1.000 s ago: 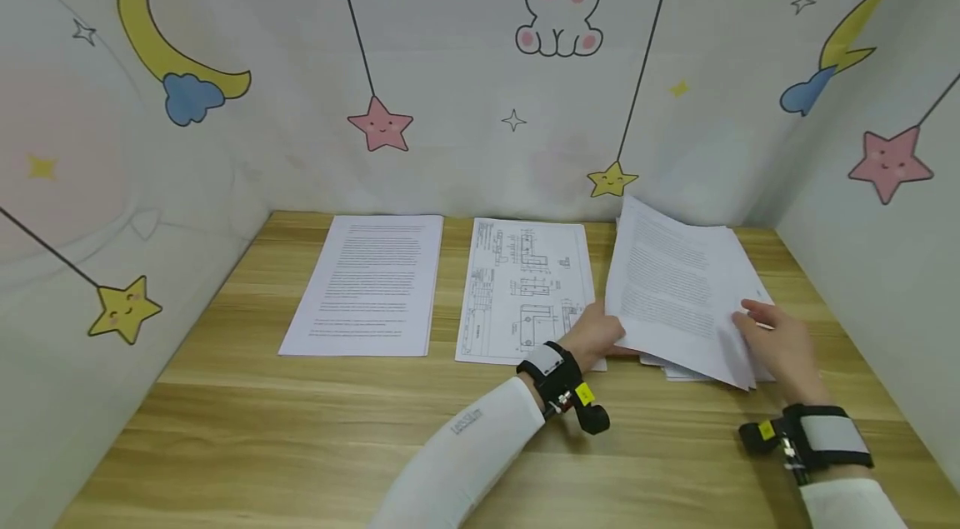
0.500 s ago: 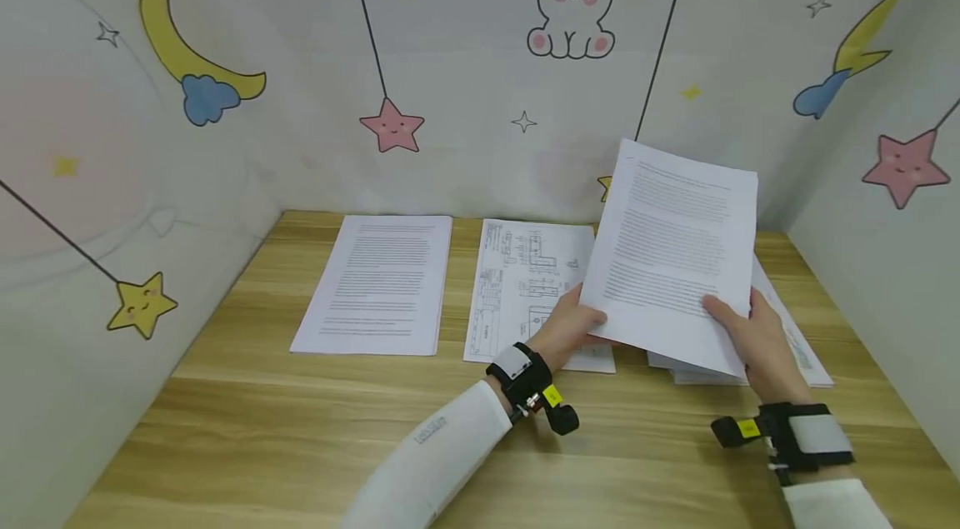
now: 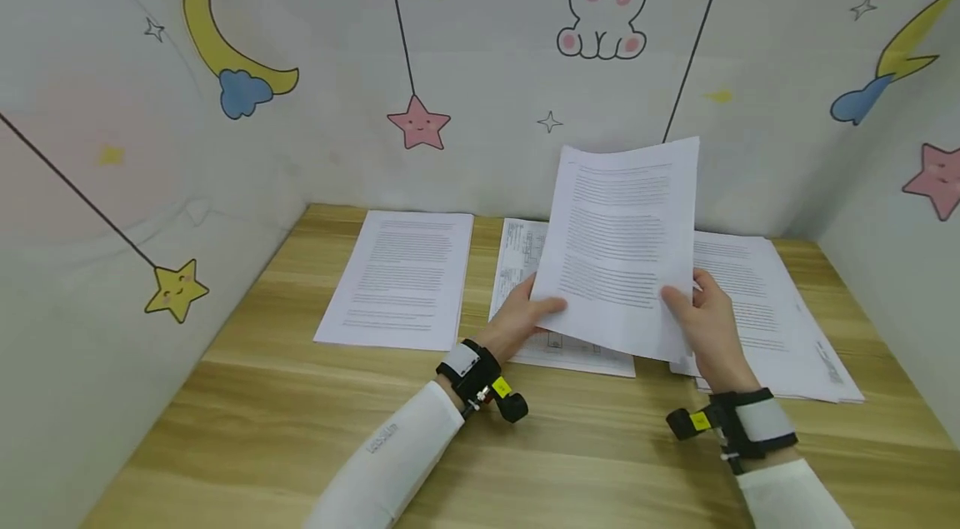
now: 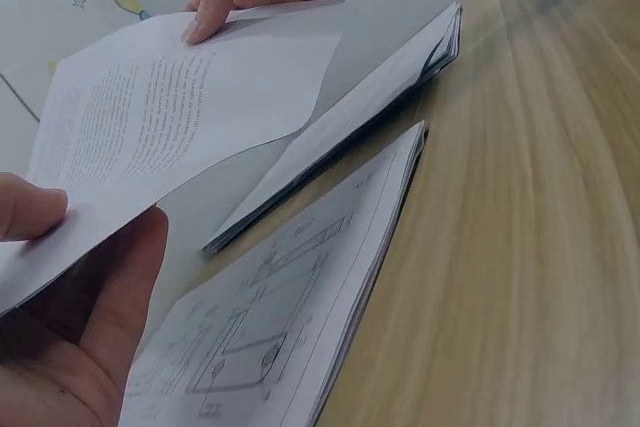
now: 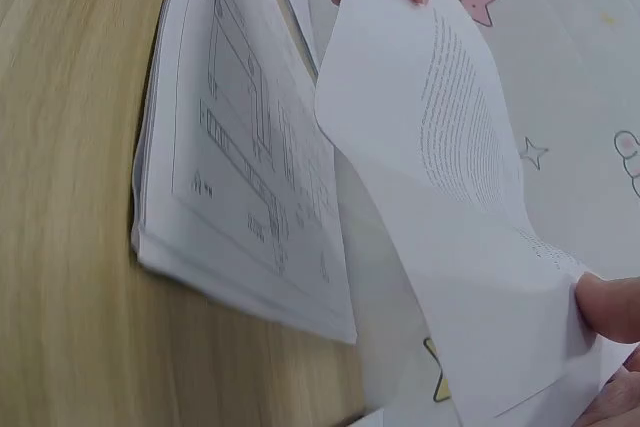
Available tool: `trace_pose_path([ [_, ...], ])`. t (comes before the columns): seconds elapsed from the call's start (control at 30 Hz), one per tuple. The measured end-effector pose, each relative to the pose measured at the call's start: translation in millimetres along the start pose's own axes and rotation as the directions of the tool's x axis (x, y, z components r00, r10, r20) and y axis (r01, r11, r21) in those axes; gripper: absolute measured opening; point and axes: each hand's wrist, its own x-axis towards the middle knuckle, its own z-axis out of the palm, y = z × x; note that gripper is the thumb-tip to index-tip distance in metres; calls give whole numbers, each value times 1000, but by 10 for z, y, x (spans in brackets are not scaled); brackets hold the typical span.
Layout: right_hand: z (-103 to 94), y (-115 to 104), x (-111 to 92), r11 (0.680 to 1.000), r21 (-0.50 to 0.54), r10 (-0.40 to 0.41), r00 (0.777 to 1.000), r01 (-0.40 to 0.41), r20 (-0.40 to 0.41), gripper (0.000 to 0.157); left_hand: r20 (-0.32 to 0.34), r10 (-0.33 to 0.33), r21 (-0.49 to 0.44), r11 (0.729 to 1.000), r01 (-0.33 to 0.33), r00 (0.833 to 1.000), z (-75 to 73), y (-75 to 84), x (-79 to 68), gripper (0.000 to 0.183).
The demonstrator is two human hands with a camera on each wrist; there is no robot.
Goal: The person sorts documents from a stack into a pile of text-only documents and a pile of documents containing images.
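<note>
Both hands hold up printed sheets of paper [image 3: 618, 242] above the table, text side facing me. My left hand [image 3: 517, 316] grips the lower left edge, thumb on the front and fingers behind. On the right edge my right hand [image 3: 708, 329] pinches the sheets the same way. Below them lies a stack of technical drawings [image 3: 577, 356], partly covered by the raised sheets in the head view. In the left wrist view the held sheets [image 4: 190, 117] bend in a gentle curve between the two hands. A messy pile of printed papers [image 3: 757, 304] lies right of the drawings.
A neat stack of text pages [image 3: 405, 279] lies at the left of the wooden table [image 3: 300, 429]. A white backdrop with cartoon figures [image 3: 495, 54] rises behind and along both sides of the table.
The sheets have been lifted off the right pile and carried left, over the drawings. The right hand has closed on their right edge, and more of the right pile shows.
</note>
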Motion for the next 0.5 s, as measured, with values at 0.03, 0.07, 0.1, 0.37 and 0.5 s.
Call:
trace_pose_path([
  [0.03, 55, -28, -1, 1000, 5, -13, 1000, 13, 12, 54, -21, -5, 0, 1000, 5, 1000, -49, 4, -20, 48],
  [0.07, 112, -60, 0, 1000, 16, -27, 999, 27, 27, 52, -46, -15, 3, 1000, 15, 999, -98, 7, -38, 47],
  [0.1, 170, -96, -2, 999, 18, -42, 998, 41, 40, 51, -69, -23, 1, 1000, 23, 997, -147, 13, -55, 47],
  [0.37, 694, -298, 69, 997, 61, -53, 991, 46, 121, 49, -238, -28, 66, 997, 45, 971, -610, 92, -280, 42],
  [0.5, 997, -318, 130, 998, 65, -7, 988, -3, 154, 54, -293, 8, 124, 992, 30, 956, -879, 163, -438, 42],
])
